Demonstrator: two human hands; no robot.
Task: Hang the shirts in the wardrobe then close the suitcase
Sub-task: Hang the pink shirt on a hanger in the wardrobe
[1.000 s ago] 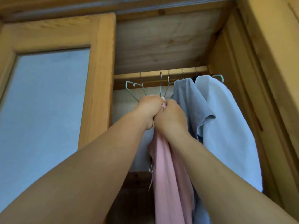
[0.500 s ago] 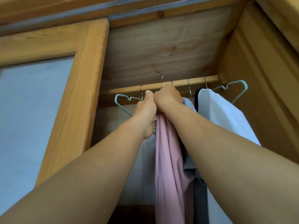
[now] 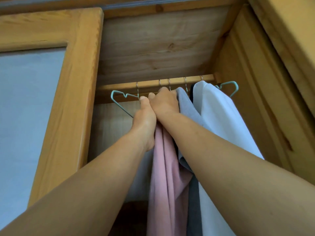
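Note:
Both my arms reach up into the wooden wardrobe. A pink shirt (image 3: 167,178) hangs down from between my hands, just below the wooden rail (image 3: 150,84). My left hand (image 3: 144,120) grips the top of the pink shirt, its thumb up by a teal wire hanger (image 3: 119,101). My right hand (image 3: 164,103) is curled over the shirt's top right under the rail; the hanger hook there is hidden by my fingers. To the right hang a grey-blue shirt (image 3: 187,106), a dark garment (image 3: 193,201) and a pale blue shirt (image 3: 221,120). The suitcase is out of view.
The wardrobe's left door (image 3: 68,99) with a pale panel stands close on the left. The right side wall (image 3: 255,99) is close beside the hung shirts. Several metal hanger hooks sit on the rail.
My hands have lifted the pink shirt from well below the rail up to it. The view has tilted upward and nearer to the rail.

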